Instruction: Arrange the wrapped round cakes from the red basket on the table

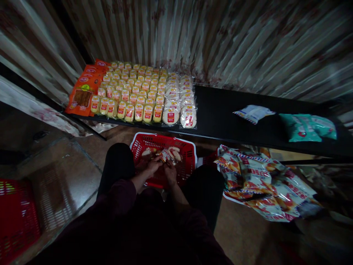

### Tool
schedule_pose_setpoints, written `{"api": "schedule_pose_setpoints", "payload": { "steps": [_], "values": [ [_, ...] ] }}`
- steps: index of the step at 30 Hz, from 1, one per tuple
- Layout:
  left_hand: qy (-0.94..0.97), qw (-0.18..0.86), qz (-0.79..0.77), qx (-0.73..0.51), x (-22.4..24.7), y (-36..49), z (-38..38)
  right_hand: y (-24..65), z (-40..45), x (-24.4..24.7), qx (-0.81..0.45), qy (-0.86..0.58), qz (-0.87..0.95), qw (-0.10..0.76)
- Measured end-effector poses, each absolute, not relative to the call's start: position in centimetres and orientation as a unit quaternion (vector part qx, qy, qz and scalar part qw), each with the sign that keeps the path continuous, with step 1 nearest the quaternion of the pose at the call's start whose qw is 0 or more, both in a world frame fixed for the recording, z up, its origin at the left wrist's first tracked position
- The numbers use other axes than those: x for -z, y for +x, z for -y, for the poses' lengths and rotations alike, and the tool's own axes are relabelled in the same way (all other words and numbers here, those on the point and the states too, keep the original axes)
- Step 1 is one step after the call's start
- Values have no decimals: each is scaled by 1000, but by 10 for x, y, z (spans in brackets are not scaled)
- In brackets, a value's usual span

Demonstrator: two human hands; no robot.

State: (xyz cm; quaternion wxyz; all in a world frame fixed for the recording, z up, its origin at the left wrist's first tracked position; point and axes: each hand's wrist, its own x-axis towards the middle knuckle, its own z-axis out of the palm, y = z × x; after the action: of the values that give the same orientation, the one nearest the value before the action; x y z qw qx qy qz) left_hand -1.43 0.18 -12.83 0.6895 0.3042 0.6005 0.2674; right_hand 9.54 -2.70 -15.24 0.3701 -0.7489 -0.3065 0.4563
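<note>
Between my knees, a red plastic basket with a white rim holds several whitish, clear-wrapped snacks. Both hands are down inside it. My left hand is closed on a snack packet with a red and white label. From the other side, my right hand closes its fingers on the same packet. Beyond the basket, round white wrapped crackers with red labels stand in two rows on the shelf. Beside them are rows of small yellow wrapped cakes.
Flat orange packets lie at the left end of the black shelf. A white-blue packet and teal bags lie on its right. Bulky snack bags overfill another basket at right. A red basket stands left.
</note>
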Motion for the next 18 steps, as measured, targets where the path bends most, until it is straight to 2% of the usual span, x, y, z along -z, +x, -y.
{"api": "schedule_pose_setpoints", "payload": {
  "steps": [3, 7, 10, 13, 15, 18],
  "values": [
    [250, 722, -593, -254, 124, -15, -4, 93, 26, 158, -487, -729, 270, 397],
    [231, 722, -597, -262, 118, -11, -7, 93, 24, 157, -474, -748, 268, 378],
    [289, 698, -598, -268, 114, -7, -8, 95, 26, 149, -410, -783, 331, 330],
    [381, 668, -592, -242, 112, -6, -4, 99, 30, 139, -331, -807, 422, 245],
    [423, 674, -560, -230, 111, -7, 0, 102, 30, 135, -284, -819, 456, 203],
    [441, 710, -497, -233, 108, -10, 4, 108, 27, 133, -255, -824, 472, 186]
  ]
}}
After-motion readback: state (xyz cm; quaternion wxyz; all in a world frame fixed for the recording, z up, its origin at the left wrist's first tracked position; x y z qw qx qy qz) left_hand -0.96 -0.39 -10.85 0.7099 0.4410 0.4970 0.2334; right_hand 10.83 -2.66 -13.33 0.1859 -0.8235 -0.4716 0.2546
